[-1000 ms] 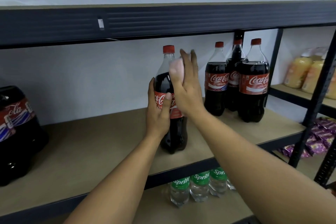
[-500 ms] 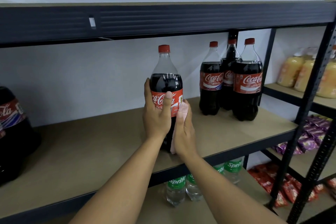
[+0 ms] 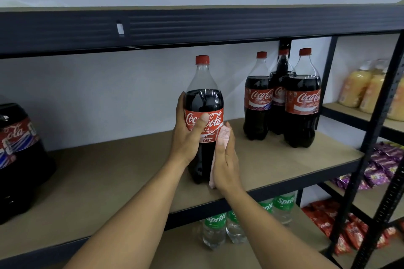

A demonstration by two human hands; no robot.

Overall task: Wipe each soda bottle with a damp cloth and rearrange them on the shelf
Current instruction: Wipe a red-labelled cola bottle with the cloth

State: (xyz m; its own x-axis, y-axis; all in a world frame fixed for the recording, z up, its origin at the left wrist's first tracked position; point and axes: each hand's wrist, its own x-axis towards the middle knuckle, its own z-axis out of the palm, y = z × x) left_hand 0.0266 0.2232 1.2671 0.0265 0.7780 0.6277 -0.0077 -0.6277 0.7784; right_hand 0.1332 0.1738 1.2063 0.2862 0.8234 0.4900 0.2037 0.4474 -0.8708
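I'm watching the left grip [image 3: 188, 137] clasping the cola bottle [image 3: 204, 102], which is standing near the shelf [image 3: 109, 177] front edge with dark soda reaching its shoulder. The right grip [image 3: 226, 164], fingers flat, is pressing the pink cloth [image 3: 225, 135] against its side. Three more bottles [image 3: 301, 102] are clustering to the right, and open board is stretching left.

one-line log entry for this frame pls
phase: wiping | left hand: grips Coca-Cola bottle at label | right hand: presses pink cloth on bottle's lower side | bottle: upright on shelf
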